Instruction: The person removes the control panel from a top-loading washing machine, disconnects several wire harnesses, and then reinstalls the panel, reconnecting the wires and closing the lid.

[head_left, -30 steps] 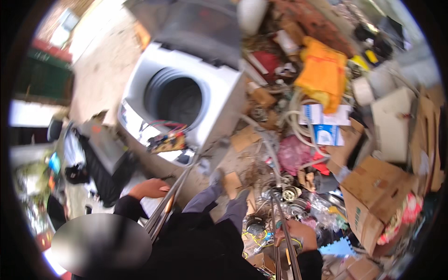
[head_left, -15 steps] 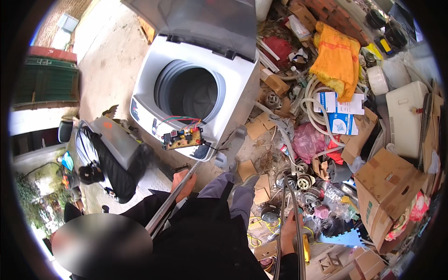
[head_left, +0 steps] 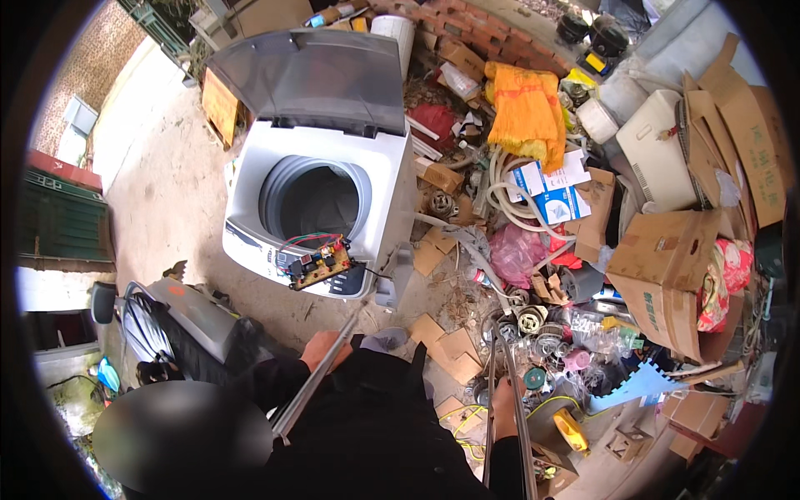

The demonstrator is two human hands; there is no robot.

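Observation:
A white top-loading washing machine (head_left: pixel 395 187) stands ahead of me, its dark see-through lid (head_left: pixel 312 79) raised and the drum (head_left: pixel 321 200) exposed. On its front panel rests a circuit board (head_left: pixel 325 268) with red, green and black wires. My left hand (head_left: pixel 325 350) is low in front of the machine, fingers curled behind a slanting metal rod (head_left: pixel 310 385); what they hold is hidden. Down by the clutter is my right hand (head_left: pixel 503 404), partly covered by a pair of metal rods (head_left: pixel 518 400). A teal round thing (head_left: pixel 534 377) lies close to it; whether they touch is unclear.
Motors, hoses (head_left: pixel 517 212), an orange sack (head_left: pixel 525 117) and cardboard boxes (head_left: pixel 658 267) crowd the right side. A yellow bottle (head_left: pixel 571 429) lies low right. To the left is a parked scooter (head_left: pixel 187 312). Flat cardboard (head_left: pixel 450 346) lies near my feet.
My view has shifted, so the machine appears further left and its whole lid shows. My right hand sits slightly further left in the picture. The circuit board is still on the front panel.

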